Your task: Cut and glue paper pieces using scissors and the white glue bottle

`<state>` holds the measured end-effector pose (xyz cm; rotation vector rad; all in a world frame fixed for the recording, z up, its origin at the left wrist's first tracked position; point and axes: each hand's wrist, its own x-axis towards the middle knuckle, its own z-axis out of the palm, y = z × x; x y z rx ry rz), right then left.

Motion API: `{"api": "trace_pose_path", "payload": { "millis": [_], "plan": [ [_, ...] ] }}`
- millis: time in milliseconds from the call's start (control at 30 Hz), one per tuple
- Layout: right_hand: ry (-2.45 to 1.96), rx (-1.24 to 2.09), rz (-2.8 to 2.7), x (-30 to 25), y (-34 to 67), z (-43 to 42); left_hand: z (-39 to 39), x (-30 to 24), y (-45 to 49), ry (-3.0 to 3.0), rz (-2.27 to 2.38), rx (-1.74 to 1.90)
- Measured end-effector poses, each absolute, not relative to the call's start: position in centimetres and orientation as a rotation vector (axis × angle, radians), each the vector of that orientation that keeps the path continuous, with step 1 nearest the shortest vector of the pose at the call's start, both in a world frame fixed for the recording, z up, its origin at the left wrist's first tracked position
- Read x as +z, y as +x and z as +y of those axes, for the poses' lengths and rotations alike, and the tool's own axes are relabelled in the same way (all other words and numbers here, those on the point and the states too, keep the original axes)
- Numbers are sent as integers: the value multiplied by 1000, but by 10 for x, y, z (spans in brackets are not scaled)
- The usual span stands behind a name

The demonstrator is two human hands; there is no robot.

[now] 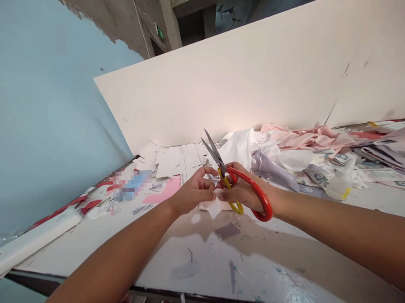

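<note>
A pair of scissors (220, 162) rests in my right hand (240, 192), its blades parted and pointing up and away. One handle loop is red and hangs around the hand; the other is wrapped in yellow. Close beside it, my left hand (196, 192) has its thumb and fingers pinched together, almost touching the right fingertips. Just under both sets of fingertips shows a small pale pinkish piece (214, 209), thin like fabric or paper, partly hidden by the fingers. It appears pinched in the left hand.
White card sheets (171, 162) and a pink piece (164, 192) lie on the white table (208, 268). White and pink fabric scraps (310, 139) are heaped to the right, near a translucent squeeze bottle (341, 182). A tall white board (253, 85) stands behind; a blue wall (44, 110) is left.
</note>
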<state>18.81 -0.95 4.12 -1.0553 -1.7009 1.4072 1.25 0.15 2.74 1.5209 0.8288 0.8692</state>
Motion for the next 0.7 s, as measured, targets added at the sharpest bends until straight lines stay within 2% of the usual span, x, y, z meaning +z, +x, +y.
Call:
{"api": "trace_pose_path", "payload": {
  "millis": [133, 300, 500, 700],
  "plan": [
    [-988, 1363, -1617, 28, 193, -2, 5, 25, 12, 1484, 808, 1006],
    [-947, 1262, -1451, 15, 198, 8, 3, 16, 20, 1464, 839, 913],
    [-966, 1283, -1455, 18, 198, 4, 5, 14, 22, 1466, 918, 1169],
    [-1018, 1262, -1483, 23, 198, -3, 5, 16, 19, 1494, 902, 1240]
  ]
}}
